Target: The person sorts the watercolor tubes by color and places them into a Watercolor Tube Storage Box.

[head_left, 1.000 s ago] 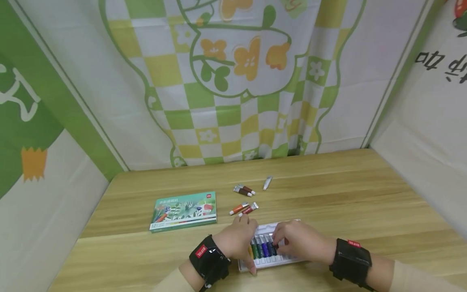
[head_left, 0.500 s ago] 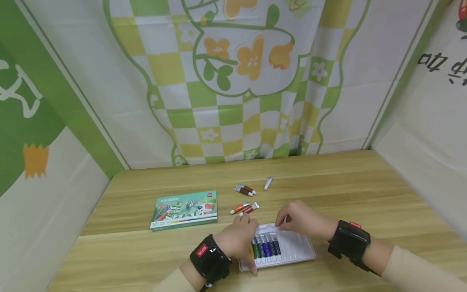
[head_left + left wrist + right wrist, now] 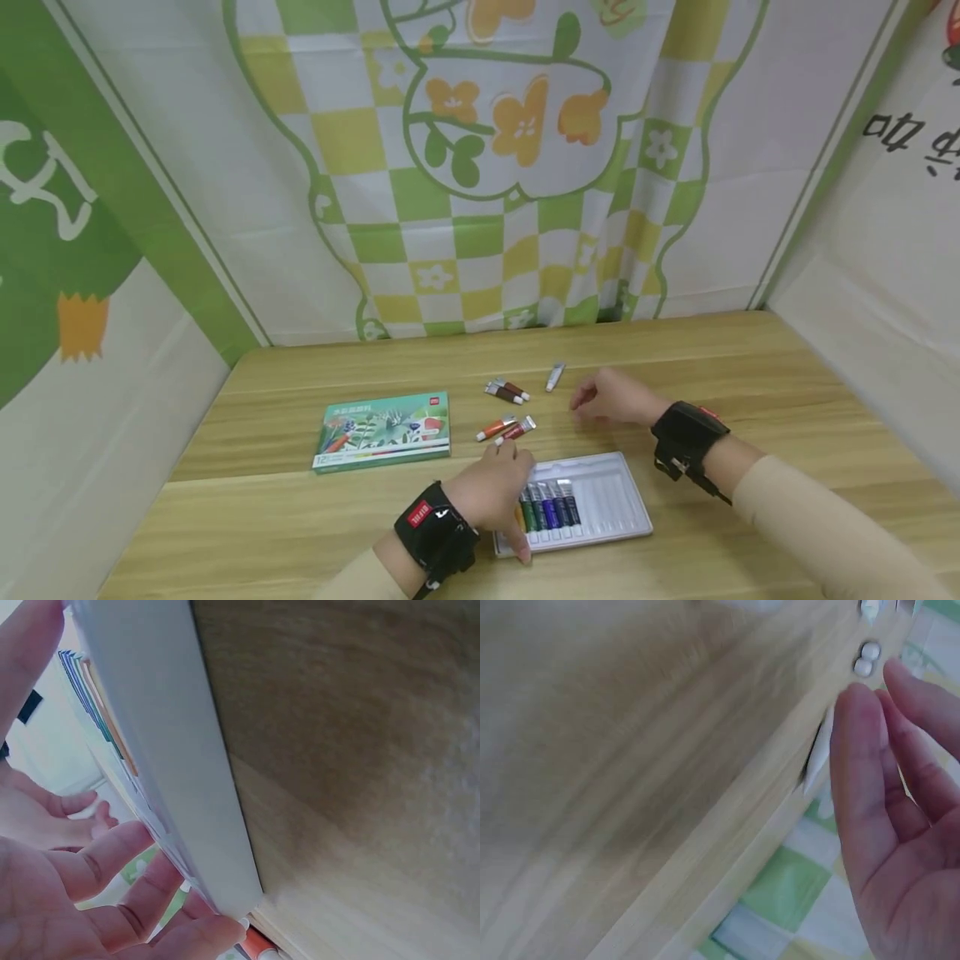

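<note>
My left hand (image 3: 491, 492) holds the left end of a white plastic tray (image 3: 615, 500), thumb at the near edge and fingers at the far edge. The tray's side wall (image 3: 165, 750) runs between them in the left wrist view. Several paint tubes (image 3: 551, 510) lie side by side in the tray's left half; the hand hides some of that end. Above the table, behind the tray, my right hand (image 3: 618, 397) has relaxed, slightly bent fingers and holds nothing. Left of its fingertips lies a white paint tube (image 3: 555, 377), also visible as a pale tube (image 3: 821, 750) in the right wrist view.
Two brown paint tubes (image 3: 506, 392) lie left of the white one. An orange tube (image 3: 495, 428) and a red tube (image 3: 517, 429) rest just beyond my left fingers. A green paint box (image 3: 382, 429) lies flat on the table's left side.
My right hand has left the tray and moved away over the table toward the white tube, uncovering the tray's right half. My left hand stays on the tray.
</note>
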### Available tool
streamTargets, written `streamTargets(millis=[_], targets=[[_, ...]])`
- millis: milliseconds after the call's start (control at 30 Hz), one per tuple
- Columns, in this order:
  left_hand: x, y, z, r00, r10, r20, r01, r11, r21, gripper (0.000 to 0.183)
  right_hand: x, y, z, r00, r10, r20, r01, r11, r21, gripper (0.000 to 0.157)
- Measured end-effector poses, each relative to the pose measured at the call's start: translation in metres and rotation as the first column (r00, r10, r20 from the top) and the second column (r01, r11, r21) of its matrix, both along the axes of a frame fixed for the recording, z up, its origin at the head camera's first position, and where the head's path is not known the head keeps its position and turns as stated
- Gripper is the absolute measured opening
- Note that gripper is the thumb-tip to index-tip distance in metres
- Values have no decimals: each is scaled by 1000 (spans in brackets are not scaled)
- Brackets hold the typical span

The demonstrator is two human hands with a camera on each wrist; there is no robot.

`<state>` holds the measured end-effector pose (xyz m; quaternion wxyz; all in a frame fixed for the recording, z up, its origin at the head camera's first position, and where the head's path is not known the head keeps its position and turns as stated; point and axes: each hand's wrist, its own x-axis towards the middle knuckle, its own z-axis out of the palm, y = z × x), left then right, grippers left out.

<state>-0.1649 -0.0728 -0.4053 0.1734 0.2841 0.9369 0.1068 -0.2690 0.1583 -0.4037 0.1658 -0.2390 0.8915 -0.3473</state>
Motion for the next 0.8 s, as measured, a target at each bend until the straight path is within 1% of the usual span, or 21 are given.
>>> streamTargets(millis=[133, 200, 267, 367, 500, 633, 700, 800], targets=[[-2, 1, 1, 1000, 7, -3, -7, 1000, -1, 104, -19, -4, 3, 995, -53, 85, 55, 998, -23, 14], [-2, 1, 1, 1000, 11, 1, -11, 1000, -3, 104, -27, -7, 4, 991, -87, 102, 91, 995, -37, 18], [-1, 1, 0, 1000, 13, 9, -13, 1000, -5, 103, -34, -10, 3, 984, -140, 113, 146, 988, -52, 21], [2, 0, -3, 1000, 16, 22, -15, 1000, -6, 102, -42, -16, -3, 969, -233, 86, 237, 971, -32, 22], [3, -1, -4, 1000, 9, 15, -9, 1000, -1, 102, -48, -28, -12, 932, -356, 70, 356, 934, 9, 31], [3, -1, -3, 1000, 12, 9, -12, 1000, 5, 102, -50, -40, -16, 908, -416, 47, 414, 909, 37, 45], [3, -2, -3, 1000, 14, 8, -14, 1000, 11, 102, -52, -44, -18, 900, -434, 43, 433, 901, 32, 48], [2, -2, -2, 1000, 13, -1, -13, 1000, 21, 103, -55, -46, -18, 892, -448, 53, 448, 894, 10, 47]])
